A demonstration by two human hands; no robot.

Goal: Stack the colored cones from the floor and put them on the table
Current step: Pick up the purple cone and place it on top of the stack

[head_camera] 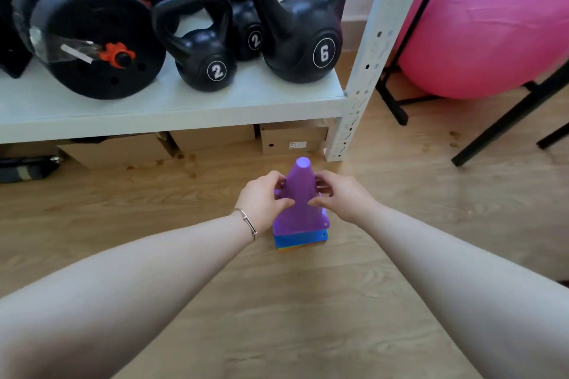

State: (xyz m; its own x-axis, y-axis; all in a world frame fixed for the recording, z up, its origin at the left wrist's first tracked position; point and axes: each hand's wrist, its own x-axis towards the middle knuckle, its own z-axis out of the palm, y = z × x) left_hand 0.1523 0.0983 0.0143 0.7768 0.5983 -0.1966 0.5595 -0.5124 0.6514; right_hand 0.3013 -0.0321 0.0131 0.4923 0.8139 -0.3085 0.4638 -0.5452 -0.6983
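Both forearms are bare, sleeveless, and a thin silver bangle (pixel 248 222) circles the wrist just behind the left hand (pixel 261 198).

This looks like a small gym room in a home. A white shelf (pixel 172 104) on the far left holds black kettlebells (pixel 303 37) with numbers on them and heavy round weight plates (pixel 92 40). A big pink exercise ball (pixel 489 24) sits on the far right, and the floor (pixel 292 301) is light wood.
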